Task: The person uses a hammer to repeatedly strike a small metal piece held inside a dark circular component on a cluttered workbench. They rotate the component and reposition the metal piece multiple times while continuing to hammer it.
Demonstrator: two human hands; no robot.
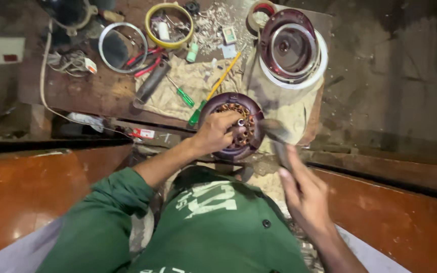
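Observation:
A round dark maroon motor housing with copper windings sits at the near edge of the workbench. My left hand rests on it, fingers curled around the centre shaft area. My right hand is lower right, raised and motion-blurred, gripping a blurred metal tool whose head reaches the housing's right rim. I wear a green shirt.
A maroon and white fan cover lies at the back right. On the cloth lie a green-handled screwdriver and a yellow screwdriver. A yellow ring, a metal ring, red pliers and wires are at the back left.

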